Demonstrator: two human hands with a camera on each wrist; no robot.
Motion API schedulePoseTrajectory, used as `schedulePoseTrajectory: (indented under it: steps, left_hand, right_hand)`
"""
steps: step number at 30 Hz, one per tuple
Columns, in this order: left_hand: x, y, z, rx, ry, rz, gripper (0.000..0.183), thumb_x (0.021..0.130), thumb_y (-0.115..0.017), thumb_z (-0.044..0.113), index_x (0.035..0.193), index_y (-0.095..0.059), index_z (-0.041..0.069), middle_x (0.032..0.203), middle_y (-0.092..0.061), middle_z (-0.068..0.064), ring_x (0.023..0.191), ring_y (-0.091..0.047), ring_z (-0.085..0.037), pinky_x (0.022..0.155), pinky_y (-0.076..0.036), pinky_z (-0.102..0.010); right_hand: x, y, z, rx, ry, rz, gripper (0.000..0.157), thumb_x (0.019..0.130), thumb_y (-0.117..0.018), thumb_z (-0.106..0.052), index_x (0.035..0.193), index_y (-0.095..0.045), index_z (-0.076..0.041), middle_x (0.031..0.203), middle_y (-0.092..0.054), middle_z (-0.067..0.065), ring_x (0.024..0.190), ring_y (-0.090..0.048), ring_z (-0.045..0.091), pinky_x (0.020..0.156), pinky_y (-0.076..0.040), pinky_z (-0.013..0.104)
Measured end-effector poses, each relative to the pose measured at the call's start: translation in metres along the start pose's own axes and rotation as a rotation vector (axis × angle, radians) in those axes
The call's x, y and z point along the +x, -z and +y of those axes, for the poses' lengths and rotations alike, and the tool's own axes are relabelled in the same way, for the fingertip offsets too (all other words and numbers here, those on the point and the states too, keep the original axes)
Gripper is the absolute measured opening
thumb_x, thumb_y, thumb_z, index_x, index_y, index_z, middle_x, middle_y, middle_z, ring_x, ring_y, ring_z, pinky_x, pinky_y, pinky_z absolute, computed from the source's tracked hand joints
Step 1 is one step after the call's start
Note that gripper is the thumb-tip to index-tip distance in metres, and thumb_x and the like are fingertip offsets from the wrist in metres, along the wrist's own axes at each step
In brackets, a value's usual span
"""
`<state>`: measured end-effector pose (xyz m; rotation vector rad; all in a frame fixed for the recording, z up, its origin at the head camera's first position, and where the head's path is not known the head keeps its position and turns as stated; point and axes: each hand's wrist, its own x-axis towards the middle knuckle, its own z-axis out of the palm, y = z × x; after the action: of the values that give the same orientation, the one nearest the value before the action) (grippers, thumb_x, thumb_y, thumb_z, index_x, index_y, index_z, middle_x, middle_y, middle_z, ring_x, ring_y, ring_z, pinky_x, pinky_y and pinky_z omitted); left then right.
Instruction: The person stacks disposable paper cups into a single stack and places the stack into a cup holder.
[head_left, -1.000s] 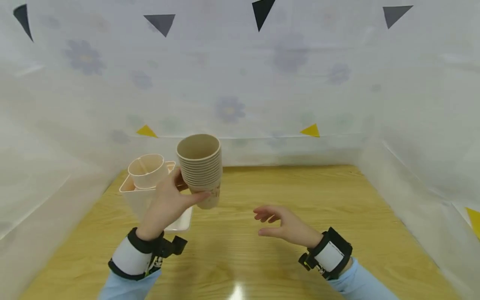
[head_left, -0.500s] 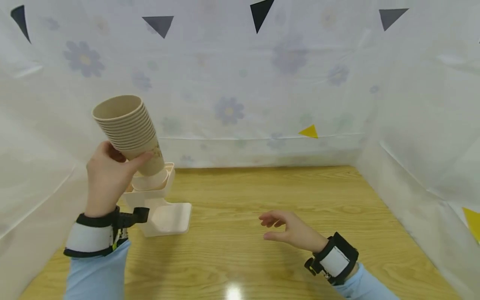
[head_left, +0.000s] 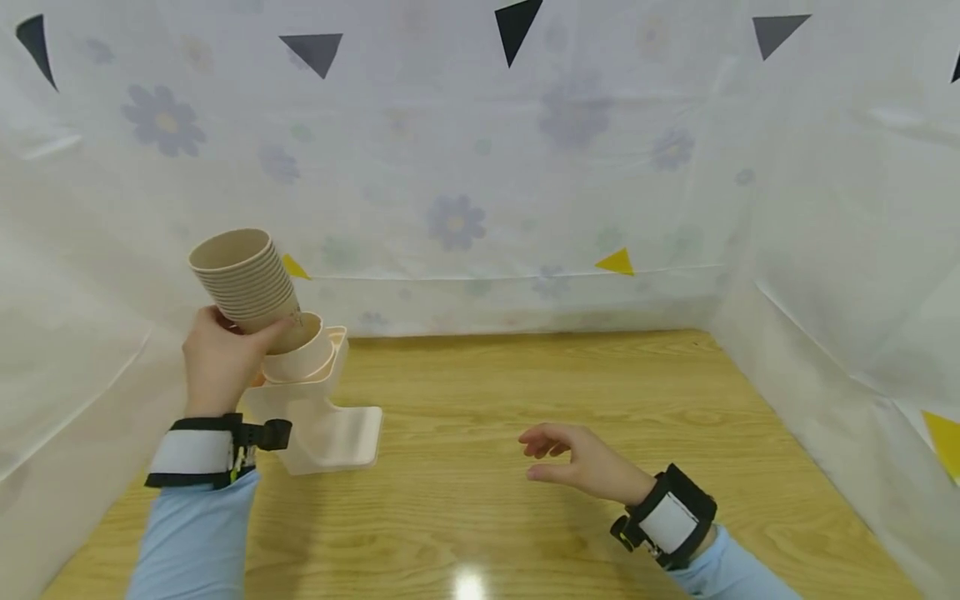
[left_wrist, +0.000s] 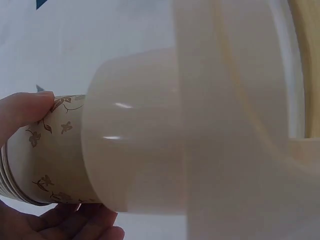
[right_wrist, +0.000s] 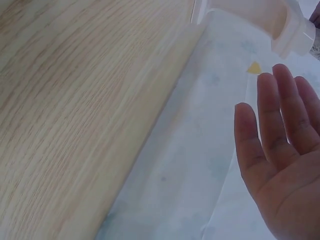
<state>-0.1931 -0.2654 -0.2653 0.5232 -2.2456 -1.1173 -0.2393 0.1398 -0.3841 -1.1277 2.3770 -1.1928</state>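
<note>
My left hand [head_left: 219, 364] grips a tilted stack of beige paper cups [head_left: 243, 279] near its lower end, thumb on one side and fingers on the other. Brown leaf prints show on the lowest cup [left_wrist: 60, 145] in the left wrist view. The stack's bottom end sits inside the mouth of a round cream holder [head_left: 303, 357] on top of a cream plastic dispenser [head_left: 300, 421] with a flat foot. How deep the cups reach is hidden by the holder's wall. My right hand [head_left: 588, 462] hovers over the table at the right, holding nothing, its fingers loosely bent.
A wood-grain table [head_left: 525, 383] spreads under both hands. White flower-printed sheeting [head_left: 480, 167] encloses it at the back and sides. The dispenser stands at the table's left, close to the left sheet.
My left hand has carried the cup stack leftward and tilted it, then lowered its bottom end into the round holder. The right hand has shifted only slightly.
</note>
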Motion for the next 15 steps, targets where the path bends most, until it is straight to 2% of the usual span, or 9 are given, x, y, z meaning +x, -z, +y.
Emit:
schedulePoseTrajectory:
  steps: [5,8,12,15]
  left_hand:
    - [-0.004,-0.007,-0.008,0.039,-0.011,-0.048,0.087,0.073,-0.07,0.049,0.131,-0.041,-0.009,0.128,-0.052,-0.029,0.112,-0.05,-0.039,0.083,-0.046,-0.051]
    - [-0.006,-0.01,-0.009,0.101,-0.009,-0.044,0.089,0.072,-0.07,0.052,0.131,-0.042,-0.009,0.129,-0.052,-0.032,0.115,-0.047,-0.044,0.091,-0.039,-0.06]
    - [-0.008,-0.013,-0.012,0.185,0.003,-0.048,0.091,0.073,-0.066,0.056,0.133,-0.04,-0.008,0.137,-0.04,-0.034,0.123,-0.029,-0.051,0.094,-0.024,-0.067]
    - [-0.009,-0.014,-0.014,0.2,0.017,-0.069,0.092,0.074,-0.064,0.058,0.131,-0.037,-0.009,0.14,-0.026,-0.035,0.125,-0.016,-0.049,0.094,-0.018,-0.068]
  right_hand:
    - [0.0,-0.001,0.0,-0.012,0.001,0.0,0.045,0.088,-0.061,-0.031,0.125,-0.058,-0.005,0.107,-0.068,0.009,0.096,-0.06,0.015,0.085,-0.05,0.042]
    - [0.001,-0.001,0.0,-0.011,-0.008,-0.002,0.048,0.087,-0.061,-0.035,0.125,-0.058,-0.006,0.108,-0.068,0.008,0.096,-0.06,0.014,0.085,-0.05,0.042]
    - [0.0,0.0,0.0,-0.008,-0.01,0.001,0.047,0.088,-0.06,-0.035,0.125,-0.058,-0.006,0.108,-0.067,0.008,0.096,-0.06,0.014,0.085,-0.05,0.042]
    - [-0.001,0.0,0.0,-0.01,-0.002,0.006,0.046,0.088,-0.06,-0.034,0.124,-0.058,-0.006,0.107,-0.067,0.008,0.096,-0.06,0.016,0.085,-0.05,0.041]
